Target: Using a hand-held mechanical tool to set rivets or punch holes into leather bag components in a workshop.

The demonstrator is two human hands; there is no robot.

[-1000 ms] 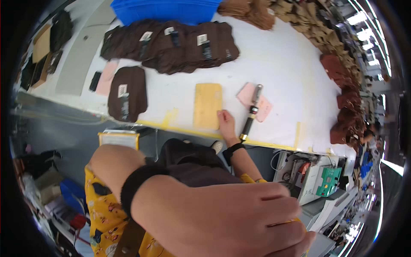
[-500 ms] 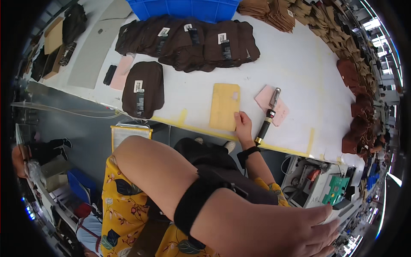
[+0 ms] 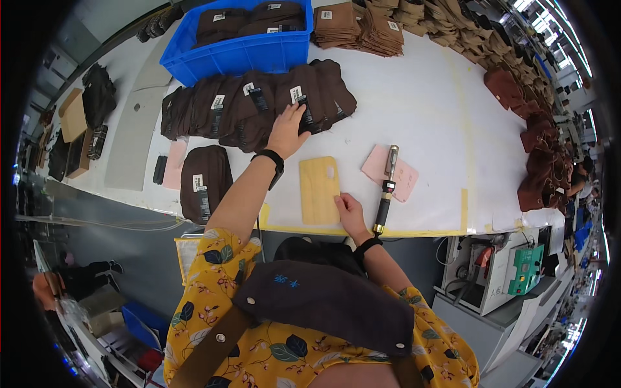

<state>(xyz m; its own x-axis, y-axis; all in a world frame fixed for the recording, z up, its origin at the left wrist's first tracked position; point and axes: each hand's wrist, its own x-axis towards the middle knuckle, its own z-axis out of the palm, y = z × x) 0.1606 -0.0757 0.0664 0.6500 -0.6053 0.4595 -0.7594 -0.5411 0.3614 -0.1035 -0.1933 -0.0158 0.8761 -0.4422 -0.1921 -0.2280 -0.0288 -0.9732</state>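
My left hand [image 3: 289,129], its fingers stretched out, touches the front of a row of dark brown folded fabric pieces [image 3: 242,94] with white and black labels. Close to the table's front edge, my right hand [image 3: 351,213] pinches the right edge of a flat yellow wooden board [image 3: 318,194], which has a small cutout at its upper right corner. The board lies flat on the table. Left of it rests one separate brown fabric piece [image 3: 207,171], labelled too. To the right, a metal and black pen-shaped tool [image 3: 387,189] lies across pink cards [image 3: 405,181].
A blue crate [image 3: 242,55] with more brown pieces stands behind the row. Stacks of lighter brown pieces [image 3: 336,29] lie beside it. Reddish-brown bundles [image 3: 538,161] line the right edge. A black block [image 3: 160,169] and pink card [image 3: 174,165] lie at left.
My left arm has swung from across my body at lower right to the brown fabric row, its hand now touching it. My right hand stays at the wooden board. The view has shifted.
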